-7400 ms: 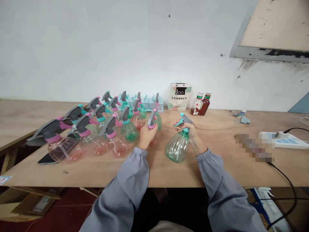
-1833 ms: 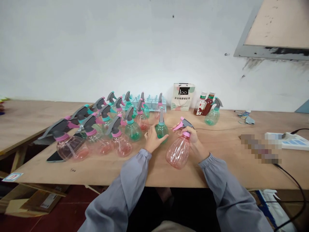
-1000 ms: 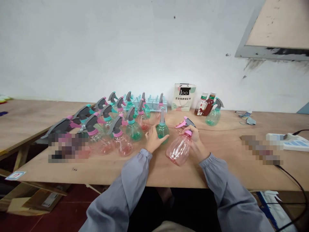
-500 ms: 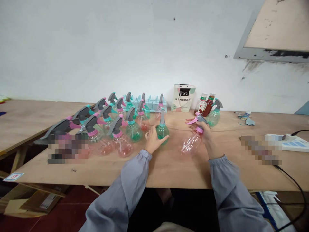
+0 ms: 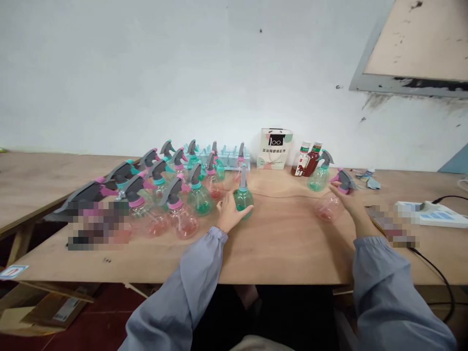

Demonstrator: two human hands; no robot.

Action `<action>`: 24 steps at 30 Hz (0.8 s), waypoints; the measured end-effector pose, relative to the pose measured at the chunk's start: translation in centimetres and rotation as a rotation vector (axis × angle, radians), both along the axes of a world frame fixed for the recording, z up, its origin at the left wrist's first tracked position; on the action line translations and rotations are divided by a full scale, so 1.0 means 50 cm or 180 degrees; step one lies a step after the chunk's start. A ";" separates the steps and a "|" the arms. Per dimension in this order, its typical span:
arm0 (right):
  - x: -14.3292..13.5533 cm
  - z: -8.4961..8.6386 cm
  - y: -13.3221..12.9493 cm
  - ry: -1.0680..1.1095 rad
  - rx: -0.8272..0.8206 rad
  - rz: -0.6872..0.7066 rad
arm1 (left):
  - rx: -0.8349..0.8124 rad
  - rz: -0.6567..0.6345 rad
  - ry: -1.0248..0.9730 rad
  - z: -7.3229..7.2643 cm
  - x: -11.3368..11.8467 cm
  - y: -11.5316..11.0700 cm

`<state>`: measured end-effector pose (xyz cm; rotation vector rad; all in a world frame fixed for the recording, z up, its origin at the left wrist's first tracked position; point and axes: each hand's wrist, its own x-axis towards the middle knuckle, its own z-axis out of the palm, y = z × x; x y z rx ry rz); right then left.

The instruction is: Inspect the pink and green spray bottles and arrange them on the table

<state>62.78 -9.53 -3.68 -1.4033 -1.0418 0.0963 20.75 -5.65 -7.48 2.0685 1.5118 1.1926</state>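
Observation:
My left hand (image 5: 230, 213) is wrapped around the lower left side of a green spray bottle (image 5: 243, 201), thumb across its front; the bottle stands upright. At the right, my right hand (image 5: 347, 197) grips a pink spray bottle (image 5: 328, 207) near its neck, just under the grey and pink trigger head (image 5: 344, 180). This bottle is tilted, and some of my fingers are hidden behind it. Close behind it stands another green spray bottle (image 5: 318, 178). Several pink and green spray bottles stand grouped left of my left hand, the nearest being a pink spray bottle (image 5: 182, 220).
Along the wall are a pale blue rack (image 5: 234, 160), a paper bag (image 5: 274, 155) and two labelled bottles (image 5: 310, 161). A white power strip (image 5: 435, 214) with a black cable (image 5: 435, 270) lies at the right. The wooden table's front edge (image 5: 278, 282) runs before me.
My right hand has carried the pink spray bottle rightward, away from the table's middle and towards the green bottle there. My left hand stays at its green spray bottle.

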 end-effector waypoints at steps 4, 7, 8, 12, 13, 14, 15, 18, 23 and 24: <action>0.018 -0.083 -0.013 0.0355 -0.0237 0.0126 | 0.0001 -0.0014 0.0033 0.001 -0.001 -0.001; 0.039 -0.123 -0.014 0.0615 -0.0234 -0.0190 | -0.0029 -0.0013 0.0031 0.002 0.000 -0.001; 0.047 -0.128 -0.010 0.0693 -0.0249 -0.0248 | -0.0025 -0.0001 0.0030 0.002 0.000 -0.001; 0.074 -0.126 0.017 0.0921 -0.0282 -0.0498 | 0.0006 0.0017 0.0063 0.002 0.000 -0.001; 0.078 -0.123 0.024 0.0933 -0.0270 -0.0554 | 0.0008 0.0012 0.0070 0.001 0.000 -0.001; 0.081 -0.120 0.031 0.0924 -0.0256 -0.0602 | 0.0007 0.0008 0.0074 0.001 0.000 0.000; 0.083 -0.118 0.037 0.0897 -0.0258 -0.0647 | 0.0006 0.0013 0.0071 0.000 0.000 0.001; 0.083 -0.113 0.053 0.0747 -0.0318 -0.0770 | -0.0019 0.0031 0.0054 0.000 0.000 0.001; 0.077 -0.112 0.072 0.0663 -0.0342 -0.0799 | -0.0035 -0.0001 0.0038 0.002 0.000 -0.002; 0.075 -0.112 0.071 0.0624 -0.0343 -0.0794 | -0.0030 -0.0003 0.0025 0.001 0.000 -0.002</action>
